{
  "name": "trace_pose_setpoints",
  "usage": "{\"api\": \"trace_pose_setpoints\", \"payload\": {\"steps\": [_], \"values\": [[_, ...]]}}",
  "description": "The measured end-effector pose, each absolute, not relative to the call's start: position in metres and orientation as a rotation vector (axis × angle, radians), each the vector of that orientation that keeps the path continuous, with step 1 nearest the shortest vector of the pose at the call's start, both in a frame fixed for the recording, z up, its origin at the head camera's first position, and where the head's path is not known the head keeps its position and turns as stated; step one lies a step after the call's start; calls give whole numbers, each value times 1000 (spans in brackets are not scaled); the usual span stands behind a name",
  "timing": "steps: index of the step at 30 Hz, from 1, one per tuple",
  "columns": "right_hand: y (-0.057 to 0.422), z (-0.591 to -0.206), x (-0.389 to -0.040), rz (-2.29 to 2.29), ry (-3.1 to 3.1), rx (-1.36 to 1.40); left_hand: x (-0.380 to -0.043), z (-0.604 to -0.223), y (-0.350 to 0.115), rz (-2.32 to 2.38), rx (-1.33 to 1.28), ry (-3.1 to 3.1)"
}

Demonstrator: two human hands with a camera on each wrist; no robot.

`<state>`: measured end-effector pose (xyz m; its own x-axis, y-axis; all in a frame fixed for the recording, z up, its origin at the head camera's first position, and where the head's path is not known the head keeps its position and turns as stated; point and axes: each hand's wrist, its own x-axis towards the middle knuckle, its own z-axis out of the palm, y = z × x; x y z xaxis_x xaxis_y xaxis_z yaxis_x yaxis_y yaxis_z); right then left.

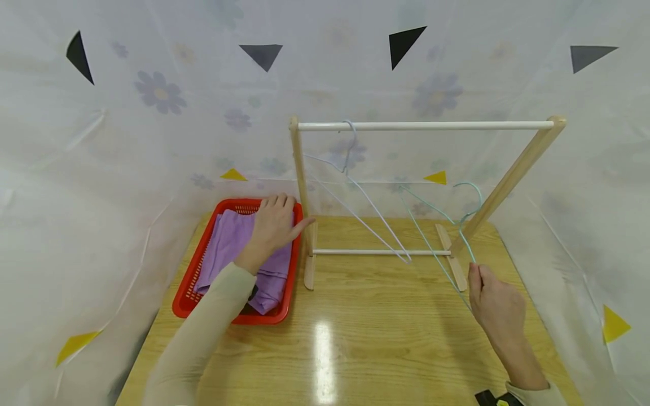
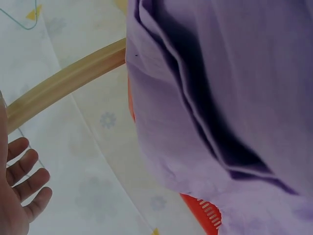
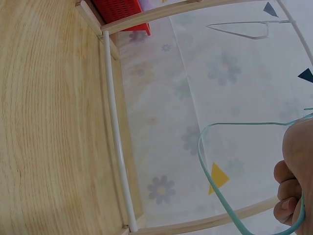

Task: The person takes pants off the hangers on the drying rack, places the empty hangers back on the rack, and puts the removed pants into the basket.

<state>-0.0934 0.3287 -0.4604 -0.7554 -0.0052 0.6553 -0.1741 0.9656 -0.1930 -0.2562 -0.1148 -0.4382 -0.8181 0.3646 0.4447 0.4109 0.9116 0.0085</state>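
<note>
My right hand (image 1: pixel 497 304) grips a mint-green clothes hanger (image 3: pixel 228 124) by one end, fingers curled round it. The hook of that hanger points up, in front of the right post of a wooden rack. Over a red plastic basket (image 1: pixel 296 265) at the left is my left hand (image 1: pixel 274 225), its fingers straight and the thumb spread toward the rack's left post. Folded purple cloth (image 1: pixel 231 237) lies in the basket beneath that hand. The left wrist view shows the cloth (image 2: pixel 166 147) close up, with the fingers apart from it at the left edge.
The small clothes rack (image 1: pixel 426 126) has a white top rod and a white lower bar. A lilac hanger (image 1: pixel 355 135) hangs near its left end. All of this stands on a wood-grain table (image 1: pixel 381 327), with pale flowered sheeting (image 1: pixel 203 135) behind and at both sides.
</note>
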Motion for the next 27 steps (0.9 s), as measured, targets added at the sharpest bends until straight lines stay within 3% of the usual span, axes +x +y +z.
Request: {"api": "trace_pose_setpoints", "payload": {"steps": [27], "values": [[329,-459,-94,333,-2405,143,-265,-447,-96,68,-535,-2470]]}}
